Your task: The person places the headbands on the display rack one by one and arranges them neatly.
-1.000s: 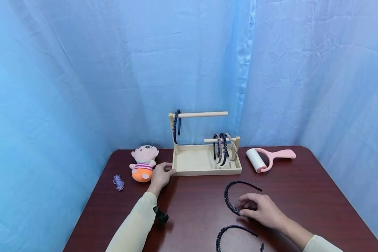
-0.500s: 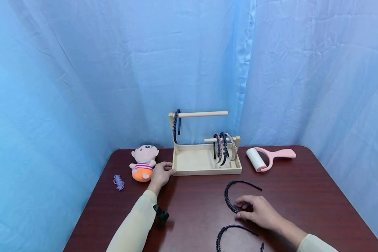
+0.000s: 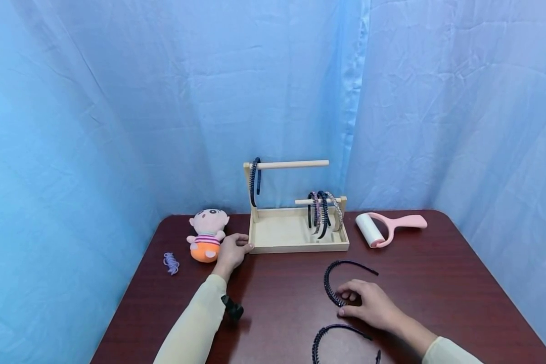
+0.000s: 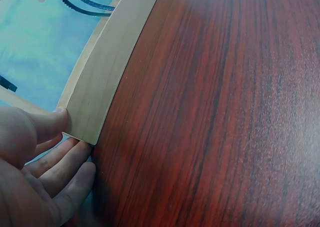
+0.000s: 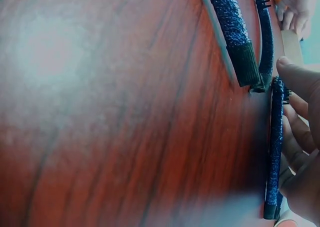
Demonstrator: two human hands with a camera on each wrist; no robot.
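Note:
My left hand [image 3: 232, 253] holds the near left corner of a pale wooden headband stand [image 3: 300, 248]. In the left wrist view, the thumb lies at the rim of its tray wall [image 4: 95, 82] and the fingers bend round the end. A dark toothed headband [image 3: 329, 284] lies on the table, and my right hand [image 3: 368, 304] is at its near end. Thumb and fingers are parted to either side of that end. The right wrist view shows the glittery blue-black headband [image 5: 274, 152] alongside the fingers. A second dark headband [image 3: 317, 344] lies nearer, partly cut off by the frame.
Several headbands [image 3: 323, 217] hang from the stand's lower bar, and one dark headband [image 3: 253, 184] from its upper bar [image 3: 296, 164]. A plush toy [image 3: 206, 247] and purple cord [image 3: 171, 263] lie left. A pink-handled lint roller [image 3: 370, 231] lies right.
My right hand has shifted slightly left along the headband's near end, with thumb and fingers parted. The headband lies where it was. My left hand stays at the stand's corner.

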